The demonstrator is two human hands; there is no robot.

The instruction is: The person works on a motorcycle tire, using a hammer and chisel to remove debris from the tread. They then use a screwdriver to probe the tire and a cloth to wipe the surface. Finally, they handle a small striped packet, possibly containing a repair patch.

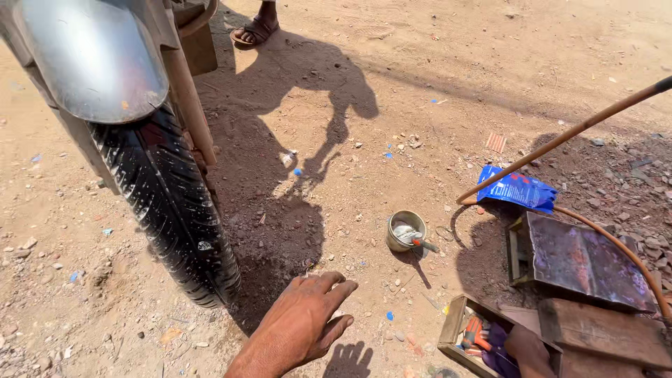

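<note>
My left hand (304, 325) hovers flat over the dirt with its fingers spread, holding nothing. It is just right of a black motorcycle tyre (168, 210) that stands under a shiny metal mudguard (91, 56). My right hand (526, 348) reaches into a wooden tool box (453, 327) at the bottom right, beside orange-handled tools (476, 332) and a purple cloth. Only part of that hand shows, so its grip is unclear. A small round metal tin (404, 231) with a red-tipped tool in it sits on the ground between the hands.
A brown hose (560, 138) runs from the upper right and loops past a blue packet (519, 189). A rusty metal box (584, 260) and a wooden plank (602, 329) lie at right. Another person's sandalled foot (255, 29) stands at the top. Stones litter the dirt.
</note>
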